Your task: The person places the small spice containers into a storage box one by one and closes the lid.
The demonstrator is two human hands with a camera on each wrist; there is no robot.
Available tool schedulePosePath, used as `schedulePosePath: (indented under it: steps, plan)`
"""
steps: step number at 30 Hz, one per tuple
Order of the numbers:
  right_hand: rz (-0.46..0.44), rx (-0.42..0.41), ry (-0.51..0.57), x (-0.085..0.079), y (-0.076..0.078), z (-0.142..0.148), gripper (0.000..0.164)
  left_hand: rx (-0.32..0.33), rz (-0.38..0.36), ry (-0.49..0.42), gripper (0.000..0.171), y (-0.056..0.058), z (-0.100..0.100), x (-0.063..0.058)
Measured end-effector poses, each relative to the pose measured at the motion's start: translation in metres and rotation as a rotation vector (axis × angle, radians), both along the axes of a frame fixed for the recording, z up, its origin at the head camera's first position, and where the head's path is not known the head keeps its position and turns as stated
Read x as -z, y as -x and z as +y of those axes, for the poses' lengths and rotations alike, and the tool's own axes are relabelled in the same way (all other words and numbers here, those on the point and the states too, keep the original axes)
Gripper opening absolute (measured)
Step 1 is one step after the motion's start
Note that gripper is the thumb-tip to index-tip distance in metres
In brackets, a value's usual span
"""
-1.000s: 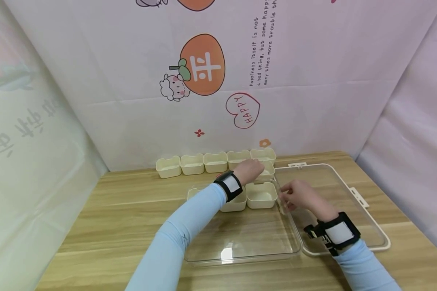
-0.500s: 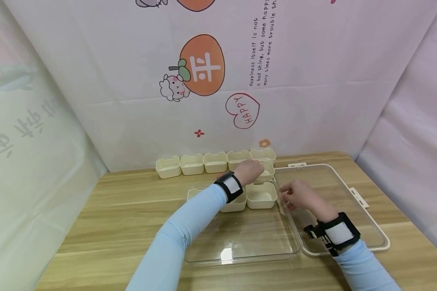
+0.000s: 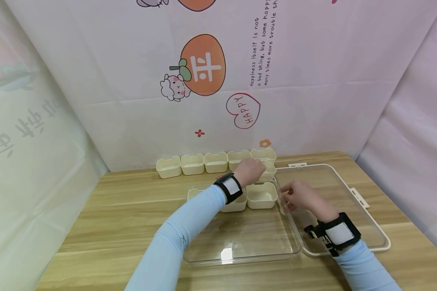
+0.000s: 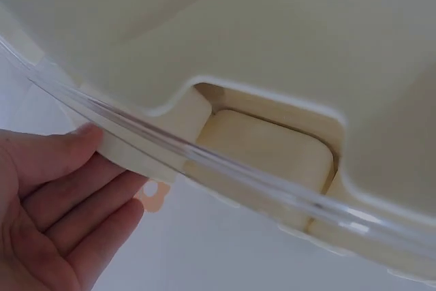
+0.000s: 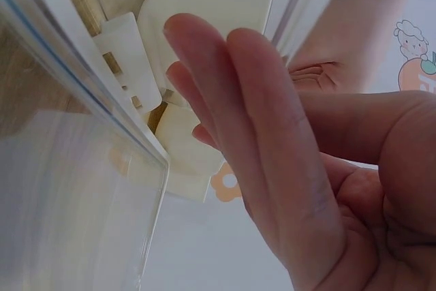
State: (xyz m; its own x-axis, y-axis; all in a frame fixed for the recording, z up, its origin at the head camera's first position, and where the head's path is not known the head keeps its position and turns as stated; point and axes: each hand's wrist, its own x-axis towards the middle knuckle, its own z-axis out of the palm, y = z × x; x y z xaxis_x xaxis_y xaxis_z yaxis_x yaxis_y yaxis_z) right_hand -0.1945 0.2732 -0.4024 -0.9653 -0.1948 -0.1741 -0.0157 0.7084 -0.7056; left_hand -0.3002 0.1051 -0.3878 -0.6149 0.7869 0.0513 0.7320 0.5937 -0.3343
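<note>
Here the left hand [image 3: 250, 171] pinches a bin [image 3: 269, 172], right hand [image 3: 303, 198] uncurled beside the box [image 3: 262, 257].

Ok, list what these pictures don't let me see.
Head view: most of the leftmost tub in the clear box, behind the left sleeve.
Head view: a red mark by the left wristband, too small to identify.
Head view: the wall text, cut short by the top edge.
Right wrist view: part of the right hand, cut off at the edge.
</note>
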Motion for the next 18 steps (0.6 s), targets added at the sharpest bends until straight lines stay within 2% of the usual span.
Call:
schedulePosePath:
  steps: [9,18]
  plan:
    - [0.000,0.000,-0.004,-0.002,-0.002,-0.002,0.034,-0.027,0.046,-0.046,0.026,-0.003,-0.004,-0.001]
    - [-0.004,0.009,0.009,-0.001,-0.002,-0.001,0.034,-0.025,0.108,-0.107,0.026,-0.013,-0.010,-0.009]
